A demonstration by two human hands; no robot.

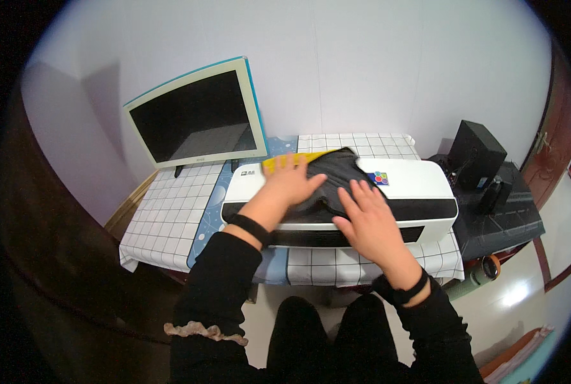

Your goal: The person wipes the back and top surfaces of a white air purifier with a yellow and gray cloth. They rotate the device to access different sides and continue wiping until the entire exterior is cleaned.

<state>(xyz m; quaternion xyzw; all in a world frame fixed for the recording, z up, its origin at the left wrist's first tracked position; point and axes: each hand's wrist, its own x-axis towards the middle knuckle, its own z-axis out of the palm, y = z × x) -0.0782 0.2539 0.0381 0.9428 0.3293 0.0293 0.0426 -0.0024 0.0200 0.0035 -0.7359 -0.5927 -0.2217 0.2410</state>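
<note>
A white box-shaped appliance point(415, 180) with a black band and a dark slot along its front lies before me on the table. Over its middle is spread a cloth point(336, 175), dark grey with a yellow side showing at the back left. My left hand point(288, 182) lies on the cloth's left part, fingers pointing away from me and thumb out to the right. On the cloth's right edge rests my right hand point(367, 218), palm down, with its fingers somewhat spread. Neither hand shows a grip on the cloth; what is under the palms is hidden.
A monitor point(194, 120) with a pale frame stands at the back left. The table has a checked tablecloth point(170, 211) with a blue strip. To the right, a black speaker box point(475, 153) sits on a dark surface; a green cylinder point(477, 276) is below its front edge.
</note>
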